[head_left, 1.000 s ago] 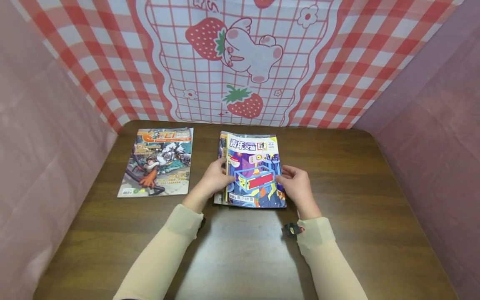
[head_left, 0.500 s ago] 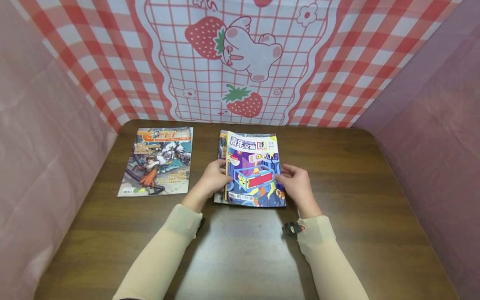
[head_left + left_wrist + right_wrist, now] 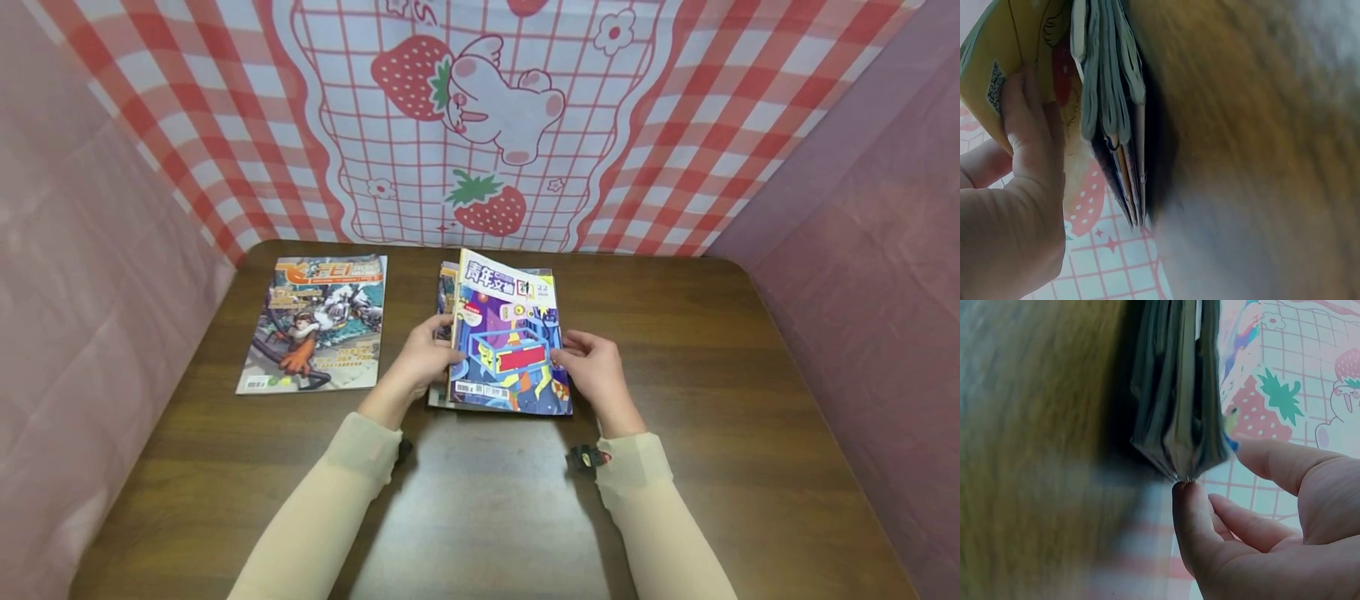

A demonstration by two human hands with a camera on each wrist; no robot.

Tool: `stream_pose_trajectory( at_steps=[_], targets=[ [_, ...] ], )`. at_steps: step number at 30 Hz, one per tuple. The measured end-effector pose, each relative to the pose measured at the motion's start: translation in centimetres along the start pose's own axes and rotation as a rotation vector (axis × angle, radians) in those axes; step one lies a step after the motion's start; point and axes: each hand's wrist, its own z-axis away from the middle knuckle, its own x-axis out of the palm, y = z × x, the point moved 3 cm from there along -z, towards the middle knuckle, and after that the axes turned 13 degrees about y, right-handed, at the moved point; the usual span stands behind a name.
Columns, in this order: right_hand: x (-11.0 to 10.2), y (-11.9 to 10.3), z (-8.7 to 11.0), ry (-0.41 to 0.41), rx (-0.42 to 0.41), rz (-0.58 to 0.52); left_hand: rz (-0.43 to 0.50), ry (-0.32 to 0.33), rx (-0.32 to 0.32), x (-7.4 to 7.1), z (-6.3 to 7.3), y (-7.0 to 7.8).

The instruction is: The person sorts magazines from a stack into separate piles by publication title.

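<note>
A magazine [image 3: 510, 358] with a purple and blue cover tops a stack in the middle of the table. Its left side is raised. My left hand [image 3: 426, 358] pinches this side, and in the left wrist view its fingers lie against the yellow underside [image 3: 985, 81]. Beneath is the rest of the stack [image 3: 1107, 81], several magazines thick, mostly hidden from above. On the other side, my right hand [image 3: 594, 367] holds the stack's right edge. In the right wrist view its thumb [image 3: 1272, 464] is at the top cover and a fingertip [image 3: 1188, 497] touches the stack's edge.
Another magazine [image 3: 313, 325], with an orange title, lies flat at the left of the wooden table [image 3: 480, 508]. A red checked cloth with strawberries [image 3: 487, 208] hangs behind the table's back edge. Pink cloths [image 3: 90, 208] flank both sides.
The top magazine's left side has risen and its upper left corner has swung up and away from the stack, lifted by the left hand. The right hand stays nearly in place.
</note>
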Motion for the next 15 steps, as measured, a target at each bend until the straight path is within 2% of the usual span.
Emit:
stream_pose_trajectory(
  at_steps=[7, 15],
  targets=[
    [-0.7, 0.3, -0.1, 0.005, 0.015, -0.004, 0.075, -0.028, -0.022, 0.0, 0.4, 0.1],
    [-1.7, 0.4, -0.1, -0.050, 0.027, -0.045, 0.179, -0.068, -0.042, -0.1, 0.5, 0.3]
  ],
)
